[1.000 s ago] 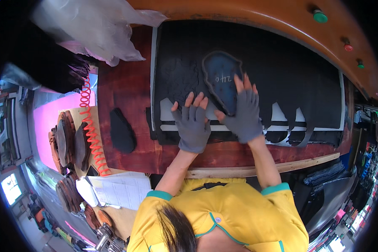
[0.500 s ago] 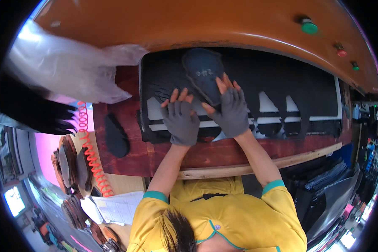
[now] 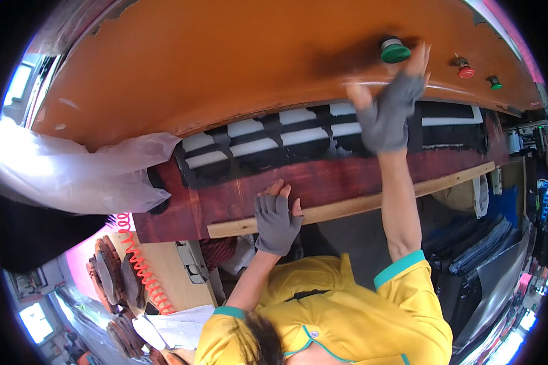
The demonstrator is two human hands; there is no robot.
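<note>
My right hand (image 3: 393,106), in a grey fingerless glove, is raised beside the large green push button (image 3: 395,52) on an orange machine panel (image 3: 225,67). Its fingers are stretched apart; contact with the button cannot be made out. My left hand (image 3: 278,222), gloved likewise, lies open at the wooden strip (image 3: 341,210) along the near edge of the dark red board (image 3: 237,191). On that board rests a black sheet (image 3: 259,159) with cut-out gaps showing white beneath. The orange panel hides the sheet's far part.
A red button (image 3: 465,69) and a smaller green button (image 3: 495,83) sit further right. Clear plastic (image 3: 91,167) hangs at left, over part of a dark piece (image 3: 158,190). A coiled red hose (image 3: 143,267) hangs beside stacked sole-shaped pieces (image 3: 106,274). Dark sheets (image 3: 481,243) are piled at right.
My right hand has left the dark sole-shaped piece and risen to the green button. My left hand has drawn back to the near edge. The orange panel now covers the sheet's far part and that piece.
</note>
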